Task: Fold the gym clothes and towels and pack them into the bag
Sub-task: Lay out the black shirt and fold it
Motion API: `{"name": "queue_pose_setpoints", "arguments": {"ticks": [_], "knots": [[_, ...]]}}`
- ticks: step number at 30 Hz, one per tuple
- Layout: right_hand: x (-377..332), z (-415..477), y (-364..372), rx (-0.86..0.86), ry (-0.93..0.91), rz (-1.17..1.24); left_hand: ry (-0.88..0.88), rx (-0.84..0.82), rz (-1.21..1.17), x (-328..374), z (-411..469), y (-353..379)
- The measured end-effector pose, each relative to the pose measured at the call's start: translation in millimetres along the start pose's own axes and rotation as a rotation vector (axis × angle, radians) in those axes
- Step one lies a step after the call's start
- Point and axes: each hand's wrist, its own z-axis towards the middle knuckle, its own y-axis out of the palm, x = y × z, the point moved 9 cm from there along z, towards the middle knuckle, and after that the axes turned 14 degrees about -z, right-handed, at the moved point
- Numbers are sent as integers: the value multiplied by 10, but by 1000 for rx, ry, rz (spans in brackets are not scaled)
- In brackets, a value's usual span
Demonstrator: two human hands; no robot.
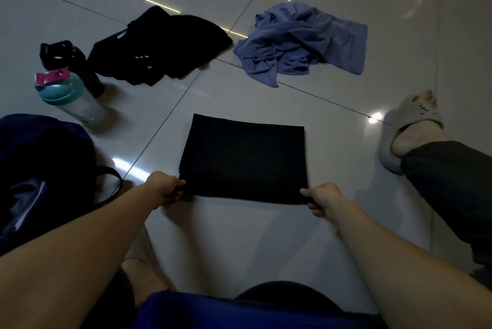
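The left hand and right hand are each pinching a near corner of the folded black garment. It is lying flat on the floor, spanning between the fingers and extending beyond them. The bag is sitting left of the left fingers. The crumpled blue towel and black clothes are lying well beyond the fingers.

Folded cloth central on floor, crumpled towel behind it, bag left, bottle behind bag.
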Motion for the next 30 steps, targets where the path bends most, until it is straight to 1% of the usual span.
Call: {"name": "queue_pose_setpoints", "arguments": {"ticks": [4,7,9,11,13,15,17,18,21,27,30], "knots": [[1,32,-21,51,-21,-71,-22,10,-21,-89,42,-110],[-109,-54,-132,154,-55,-110,50,34,-120,23,2,-131],[-203,-172,-215,223,-85,-213,93,0,-147,112,-73,-41],[-310,-290,-277,307,-131,-387,123,-47,-73,147,-118,79],[-507,-416,-280,401,-258,-502,150,-63,15,149,-133,166],[-770,-550,-180,456,-455,-552,182,-48,31,156,-129,183],[-959,-636,-5,459,-622,-634,204,-29,37,162,-118,147],[-987,-643,79,440,-663,-683,202,-28,37,157,-110,124],[-895,-585,203,387,-668,-808,168,-55,36,95,-55,53],[-806,-525,134,360,-648,-801,111,-105,15,-53,69,-19],[-820,-528,143,377,-665,-806,105,-70,120,-18,117,-94]]}}
